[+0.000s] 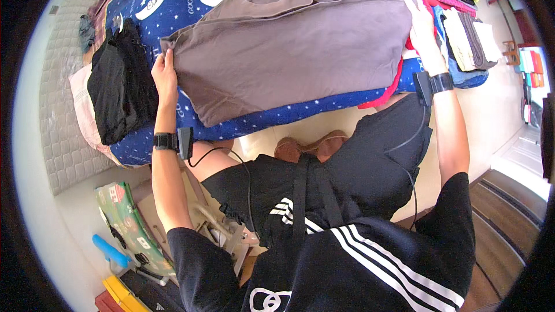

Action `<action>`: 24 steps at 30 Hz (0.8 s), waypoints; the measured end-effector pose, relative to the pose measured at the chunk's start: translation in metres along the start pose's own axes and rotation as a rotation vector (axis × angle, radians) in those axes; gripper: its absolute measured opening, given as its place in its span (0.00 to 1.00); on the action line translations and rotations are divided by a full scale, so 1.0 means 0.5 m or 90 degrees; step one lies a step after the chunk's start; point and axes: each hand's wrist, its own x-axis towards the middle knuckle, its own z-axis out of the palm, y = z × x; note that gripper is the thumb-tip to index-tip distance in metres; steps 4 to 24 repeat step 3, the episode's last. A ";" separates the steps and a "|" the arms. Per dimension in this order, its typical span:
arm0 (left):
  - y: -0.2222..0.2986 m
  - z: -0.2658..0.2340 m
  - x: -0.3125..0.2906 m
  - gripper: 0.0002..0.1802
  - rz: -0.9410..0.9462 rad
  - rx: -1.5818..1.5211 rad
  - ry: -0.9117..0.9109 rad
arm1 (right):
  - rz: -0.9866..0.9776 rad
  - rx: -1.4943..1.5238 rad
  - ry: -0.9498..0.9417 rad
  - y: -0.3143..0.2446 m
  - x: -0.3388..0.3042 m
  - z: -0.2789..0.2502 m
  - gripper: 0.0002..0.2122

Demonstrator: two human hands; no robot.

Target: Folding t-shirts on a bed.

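A grey-brown T-shirt (300, 52) lies across a blue bed cover with white moons, its lower part folded up over the front and its round neckline showing at the far side. My left hand (165, 75) pinches a corner of the fold at the shirt's left end. At the right end, my right hand (424, 32) is at the edge of the cloth, fingers pointing away; their grip is partly hidden. Between the two hands the fabric stretches fairly flat, with its near edge hanging slightly slanted.
A black garment (120, 84) lies left of the shirt on the blue bed cover (272, 117). Folded clothes (471, 40) are stacked at the right, with more piles behind. Red cloth (384, 95) shows beneath the shirt. A green patterned board (136, 231) stands at lower left.
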 end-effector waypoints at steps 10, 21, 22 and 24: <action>-0.009 0.035 0.050 0.16 0.003 0.019 -0.010 | 0.136 -0.096 -0.024 0.038 0.063 0.032 0.22; -0.009 0.035 0.050 0.16 0.003 0.019 -0.010 | 0.136 -0.096 -0.024 0.038 0.063 0.032 0.22; -0.009 0.035 0.050 0.16 0.003 0.019 -0.010 | 0.136 -0.096 -0.024 0.038 0.063 0.032 0.22; -0.009 0.035 0.050 0.16 0.003 0.019 -0.010 | 0.136 -0.096 -0.024 0.038 0.063 0.032 0.22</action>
